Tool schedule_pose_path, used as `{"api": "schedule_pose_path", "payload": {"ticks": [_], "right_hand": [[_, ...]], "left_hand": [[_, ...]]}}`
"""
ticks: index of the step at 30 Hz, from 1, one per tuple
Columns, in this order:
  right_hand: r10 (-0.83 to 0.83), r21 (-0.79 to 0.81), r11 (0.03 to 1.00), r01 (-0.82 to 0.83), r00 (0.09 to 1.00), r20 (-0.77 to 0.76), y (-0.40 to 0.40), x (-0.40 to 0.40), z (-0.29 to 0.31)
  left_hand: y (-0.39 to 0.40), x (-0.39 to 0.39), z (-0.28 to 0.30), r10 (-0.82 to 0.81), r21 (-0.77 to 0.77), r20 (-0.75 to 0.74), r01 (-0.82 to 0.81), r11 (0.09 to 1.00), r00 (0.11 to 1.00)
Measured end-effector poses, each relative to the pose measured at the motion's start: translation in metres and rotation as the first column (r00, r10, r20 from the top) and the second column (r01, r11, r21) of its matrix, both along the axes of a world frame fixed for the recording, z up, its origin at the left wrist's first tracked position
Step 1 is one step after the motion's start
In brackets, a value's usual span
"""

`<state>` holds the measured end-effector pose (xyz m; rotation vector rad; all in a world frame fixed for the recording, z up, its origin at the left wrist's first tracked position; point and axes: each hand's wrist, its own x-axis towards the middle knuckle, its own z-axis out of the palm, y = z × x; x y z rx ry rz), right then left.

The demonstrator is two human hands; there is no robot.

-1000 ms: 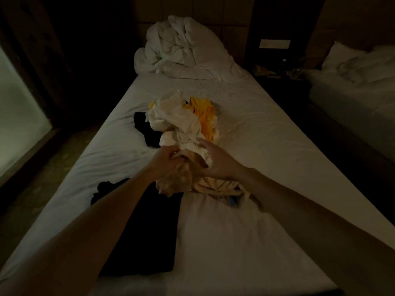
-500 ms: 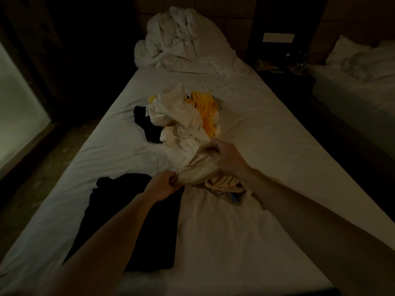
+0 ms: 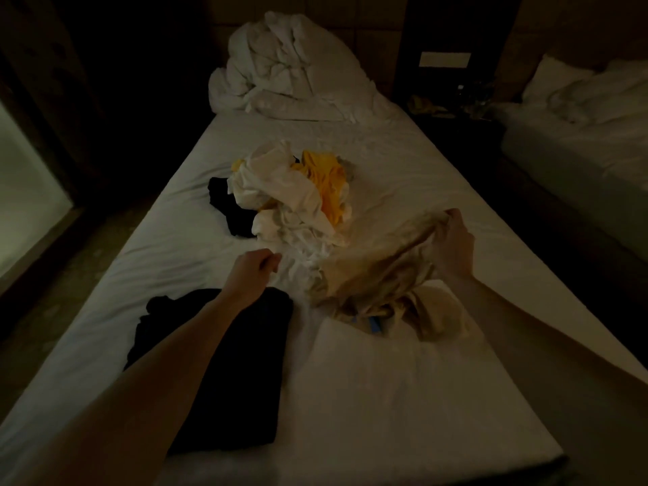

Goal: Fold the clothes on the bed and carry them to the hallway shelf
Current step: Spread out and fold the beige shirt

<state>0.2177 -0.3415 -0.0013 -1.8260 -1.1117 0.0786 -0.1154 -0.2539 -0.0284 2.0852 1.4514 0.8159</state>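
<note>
Beige garment (image 3: 378,271) gripped by right hand (image 3: 452,247); left hand (image 3: 254,270) curled, empty.

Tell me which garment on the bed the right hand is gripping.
The beige garment, its edge bunched in the right hand. The white and yellow clothes sit untouched in the pile, and the black garment lies flat beneath the left forearm.

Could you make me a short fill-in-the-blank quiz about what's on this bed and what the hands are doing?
1. The right hand grips a crumpled ____-coloured garment.
2. In the unfolded pile, beside the white clothes, lies a bright ____ one.
3. The left forearm reaches over a flat ____ garment near the foot of the bed.
4. A bunched white ____ sits at the bed's far end.

Missing words: beige; yellow; black; duvet
</note>
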Motion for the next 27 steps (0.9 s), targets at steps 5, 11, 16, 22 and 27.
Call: {"api": "schedule_pose_path", "payload": {"ticks": [5,11,16,22,27], "right_hand": [[0.038,0.013,0.999,-0.038,0.999,-0.013,-0.001,0.010,0.007],[0.094,-0.012,0.995,-0.094,0.995,-0.018,-0.005,0.009,0.004],[0.105,-0.139,0.985,-0.099,0.994,0.037,-0.014,0.022,-0.009],[0.163,-0.641,0.767,-0.036,0.977,0.140,-0.014,0.055,-0.056],[0.433,-0.710,0.682,-0.175,0.879,0.200,-0.001,0.023,-0.058]], "left_hand": [[-0.003,0.009,-0.016,-0.143,-0.194,-0.038,0.133,0.972,0.989],[-0.012,0.054,-0.069,-0.310,-0.288,-0.288,0.227,0.930,0.906],[-0.004,0.081,-0.085,-0.176,-0.117,-0.502,0.136,0.984,0.847],[0.001,0.084,-0.065,-0.218,-0.098,-0.095,0.209,0.973,0.971],[-0.004,0.082,-0.040,-0.321,-0.192,0.111,0.337,0.922,0.941]]}}
